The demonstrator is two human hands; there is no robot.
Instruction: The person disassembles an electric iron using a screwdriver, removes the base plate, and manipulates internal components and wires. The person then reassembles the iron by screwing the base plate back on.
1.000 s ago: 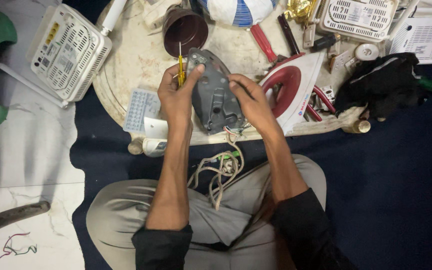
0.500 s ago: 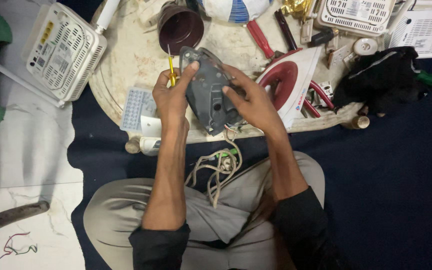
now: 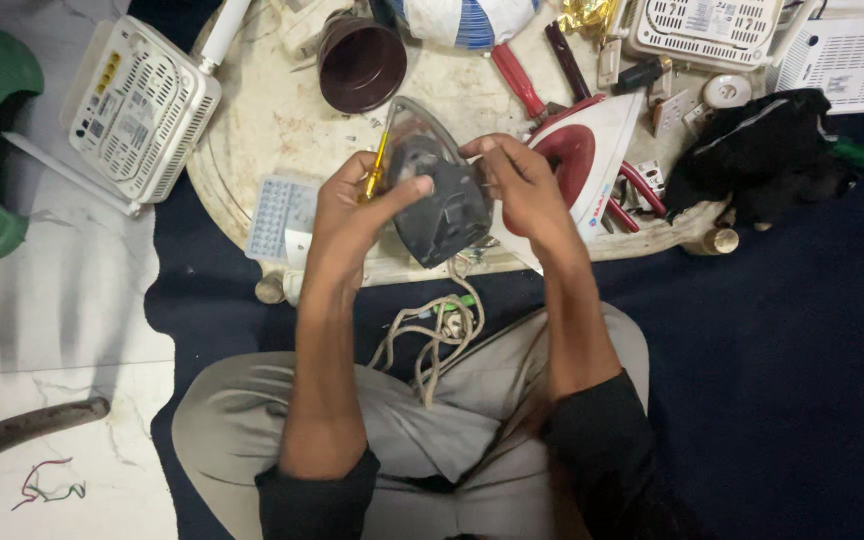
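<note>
Grey iron base (image 3: 442, 195) gripped by right hand (image 3: 522, 185); left hand (image 3: 352, 210) clenches yellow screwdriver (image 3: 379, 165), thumb on base.

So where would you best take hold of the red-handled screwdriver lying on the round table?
By the red handle, coming from above. The red-handled screwdriver lies flat on the round table, its handle the thickest part, bare on top and angled toward the right hand; its tip end runs under the white and maroon iron shell.

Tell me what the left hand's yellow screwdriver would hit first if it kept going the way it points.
The screwdriver in the left hand points up and away, beside the grey iron base. Straight on, it would probably meet the dark brown cup on the round tray, though depth is unclear.
</note>
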